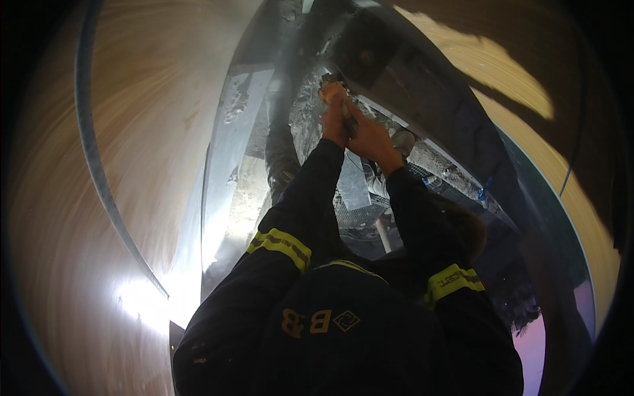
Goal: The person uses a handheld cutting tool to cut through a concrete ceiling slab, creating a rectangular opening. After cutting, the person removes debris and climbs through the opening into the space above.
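Observation:
Both my arms, in dark sleeves with yellow reflective bands, reach forward to the middle of the upper view. My left hand [335, 125] is closed round the front of a handheld power tool [329, 79] with a dark head. My right hand [372, 140] is closed on its rear part, just behind and to the right of the left. Dim light and haze hide the tool's exact kind and what its head touches. Behind it lies a rough, dust-covered grey surface [305, 109].
A tall curved tan wall [145, 132] rises at left, with a grey strip [92, 145] along it. A dark panel [422, 86] slants at right. Dark mesh [360, 216] and a pale flat piece [354, 188] lie below my hands. A small blue item [483, 194] sits at right.

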{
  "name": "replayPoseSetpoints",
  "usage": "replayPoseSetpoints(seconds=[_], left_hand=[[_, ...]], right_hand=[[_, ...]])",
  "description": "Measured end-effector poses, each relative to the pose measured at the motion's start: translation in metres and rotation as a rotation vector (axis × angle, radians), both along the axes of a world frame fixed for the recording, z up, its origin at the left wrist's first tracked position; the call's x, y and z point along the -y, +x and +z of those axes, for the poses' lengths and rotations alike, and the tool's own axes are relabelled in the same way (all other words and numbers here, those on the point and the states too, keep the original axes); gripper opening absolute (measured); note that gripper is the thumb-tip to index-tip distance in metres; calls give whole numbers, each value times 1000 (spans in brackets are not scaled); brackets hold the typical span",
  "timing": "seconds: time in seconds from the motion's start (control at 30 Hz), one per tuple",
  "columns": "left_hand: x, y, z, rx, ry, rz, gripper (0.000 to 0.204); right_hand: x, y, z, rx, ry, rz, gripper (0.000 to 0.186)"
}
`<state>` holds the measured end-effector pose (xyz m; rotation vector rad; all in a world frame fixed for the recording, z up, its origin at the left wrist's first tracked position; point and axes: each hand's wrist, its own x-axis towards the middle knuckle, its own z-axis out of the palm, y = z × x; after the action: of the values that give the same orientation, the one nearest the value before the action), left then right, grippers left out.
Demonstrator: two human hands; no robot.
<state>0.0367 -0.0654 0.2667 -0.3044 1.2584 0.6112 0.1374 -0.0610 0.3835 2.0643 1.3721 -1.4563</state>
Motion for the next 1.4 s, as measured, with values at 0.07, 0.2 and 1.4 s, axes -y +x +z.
replayPoseSetpoints(seconds=[0.07, 0.2, 1.4], left_hand=[[-2, -3, 8, -19, -19, -16, 53], [-8, -2, 22, -22, -11, -50, 55], [14, 3, 22, -130, 79, -60, 64]], right_hand=[[-3, 0, 8, -5, -30, 13, 101], [-2, -2, 14, 21, 17, 12, 104], [10, -1, 15, 17, -16, -28, 99]])
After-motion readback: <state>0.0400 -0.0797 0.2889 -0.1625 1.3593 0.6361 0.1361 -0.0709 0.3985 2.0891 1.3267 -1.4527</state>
